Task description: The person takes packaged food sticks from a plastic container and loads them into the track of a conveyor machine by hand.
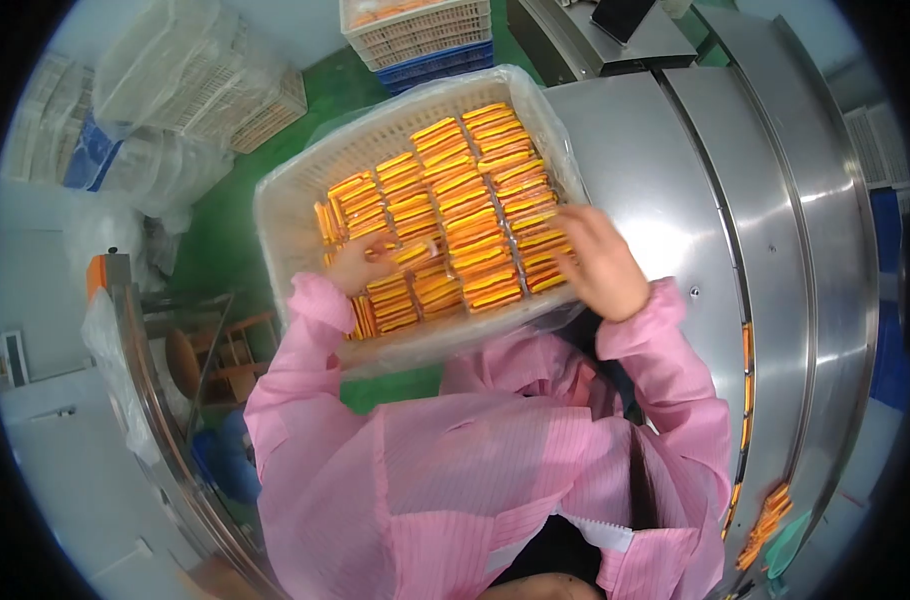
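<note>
In the head view, a pale plastic crate (305,190) lined with clear film holds rows of small packets striped orange, yellow and dark red (475,240). My left hand (363,263) reaches into the left part of the crate, its fingers curled at the end of one striped packet (415,256) that lies askew on the others. Over the crate's right rim is my right hand (605,262), fingers apart and nothing seen in them. Its fingertips are close to the rightmost row; whether they touch it I cannot tell.
A steel conveyor table (645,170) stands on the right, with striped packets in its slot (746,380) and a pile of packets (767,525) lower down. Stacked crates (420,40) stand beyond. Film-covered crates (195,80) are at upper left, a metal-edged bench (165,400) at lower left.
</note>
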Motion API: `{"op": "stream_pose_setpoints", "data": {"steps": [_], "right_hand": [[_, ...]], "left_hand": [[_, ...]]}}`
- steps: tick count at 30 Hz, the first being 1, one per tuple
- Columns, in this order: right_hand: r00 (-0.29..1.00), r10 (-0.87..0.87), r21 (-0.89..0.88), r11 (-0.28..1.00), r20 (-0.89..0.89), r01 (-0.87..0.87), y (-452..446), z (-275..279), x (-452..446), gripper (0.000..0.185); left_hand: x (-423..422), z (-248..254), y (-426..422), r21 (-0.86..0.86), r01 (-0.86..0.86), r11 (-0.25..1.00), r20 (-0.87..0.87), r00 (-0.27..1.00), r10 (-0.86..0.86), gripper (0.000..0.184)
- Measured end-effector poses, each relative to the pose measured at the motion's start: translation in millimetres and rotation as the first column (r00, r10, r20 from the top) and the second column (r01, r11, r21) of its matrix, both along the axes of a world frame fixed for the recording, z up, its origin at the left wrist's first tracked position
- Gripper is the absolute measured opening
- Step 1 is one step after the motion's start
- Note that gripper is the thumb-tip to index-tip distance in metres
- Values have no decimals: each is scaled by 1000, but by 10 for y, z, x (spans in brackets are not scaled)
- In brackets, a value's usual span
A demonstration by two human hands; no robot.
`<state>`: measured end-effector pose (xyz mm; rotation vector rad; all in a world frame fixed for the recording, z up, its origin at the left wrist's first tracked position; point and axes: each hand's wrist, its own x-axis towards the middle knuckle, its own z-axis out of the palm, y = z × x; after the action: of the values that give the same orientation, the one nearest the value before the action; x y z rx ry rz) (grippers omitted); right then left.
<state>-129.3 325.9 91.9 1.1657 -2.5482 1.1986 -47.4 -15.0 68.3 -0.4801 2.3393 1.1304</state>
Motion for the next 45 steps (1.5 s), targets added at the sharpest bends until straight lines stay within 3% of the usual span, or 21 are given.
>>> {"op": "stream_pose_setpoints", "data": {"steps": [2, 3, 8, 10, 11, 12, 13, 14, 16, 18, 19, 20, 21, 23, 26, 29, 31, 35, 37, 40, 45], "right_hand": [[988, 66, 63, 996, -138, -58, -302, 149, 152, 47], [978, 100, 57, 994, -184, -91, -424, 311, 200, 51], [973, 120, 230, 971, -199, -72, -556, 39, 294, 54], [997, 71, 144, 987, 11, -71, -288, -85, 261, 40], [982, 30, 15, 999, 188, -33, -123, -161, 252, 33], [985, -24, 53, 998, 171, 15, 67, -240, 185, 33], [950, -129, -30, 989, 284, 143, 286, -310, 127, 32], [891, -212, -105, 956, 401, 274, 491, -365, 95, 31], [741, -411, 7, 876, 531, 482, 969, -461, -89, 33], [568, -636, 188, 735, 522, 651, 1412, -544, -178, 31], [578, -729, 282, 679, 368, 677, 1624, -633, -208, 28], [577, -791, 364, 608, 204, 705, 1801, -755, -235, 26], [574, -793, 363, 605, 201, 709, 1955, -883, -248, 26], [565, -825, 443, 508, 5, 739, 2162, -1112, -241, 23], [559, -822, 441, 464, -107, 768, 2200, -1245, -245, 23], [519, -854, 407, 456, -51, 791, 2084, -1187, -319, 22], [548, -830, 409, 465, -109, 785, 2046, -1239, -392, 23], [585, -791, 379, 494, -177, 782, 1914, -1376, -592, 23], [580, -793, 332, 505, -187, 797, 1848, -1359, -686, 22], [563, -802, 343, 480, -201, 807, 1769, -1419, -885, 19], [561, -760, 365, 446, -326, 817, 1668, -1497, -1117, 19]], "left_hand": [[-55, 343, 348, 60, -10, 998, -53, 998, 13, 50], [-112, 487, 556, 184, 41, 982, -85, 996, -26, 51], [-139, 467, 947, 531, 173, 829, -220, 973, -62, 50], [-173, 131, 779, 773, -133, 620, 17, 982, 189, 43], [-162, -244, 582, 568, -19, 823, -104, 990, 95, 41], [-151, -638, 366, 304, 87, 949, -212, 977, -21, 40], [-123, -835, 267, 140, 118, 983, -141, 985, -98, 41], [-90, -982, 197, -32, 156, 987, -59, 986, -158, 43], [-53, -1205, 140, -166, 296, 941, 29, 955, -296, 49], [40, -1676, -99, -231, 413, 881, -22, 903, -429, 47], [43, -1798, -141, -313, 505, 805, -29, 842, -539, 46], [23, -1761, -98, -311, 506, 804, -34, 840, -542, 46], [12, -1661, -40, -293, 517, 804, 10, 843, -538, 50], [13, -1667, -10, -271, 531, 803, 58, 842, -537, 55], [-23, -1785, -38, -300, 526, 796, 80, 845, -529, 46], [-82, -1624, 39, -247, 522, 817, 120, 853, -509, 48], [-112, -1548, 91, -198, 501, 843, 258, 856, -448, 49], [-104, -1605, 44, -212, 583, 784, 226, 810, -541, 60], [-47, -1586, 47, -252, 535, 806, 164, 845, -509, 47], [-101, -1565, 48, -237, 576, 783, 263, 813, -519, 47], [-199, -1355, 8, -138, 543, 828, 247, 828, -503, 47]]}}
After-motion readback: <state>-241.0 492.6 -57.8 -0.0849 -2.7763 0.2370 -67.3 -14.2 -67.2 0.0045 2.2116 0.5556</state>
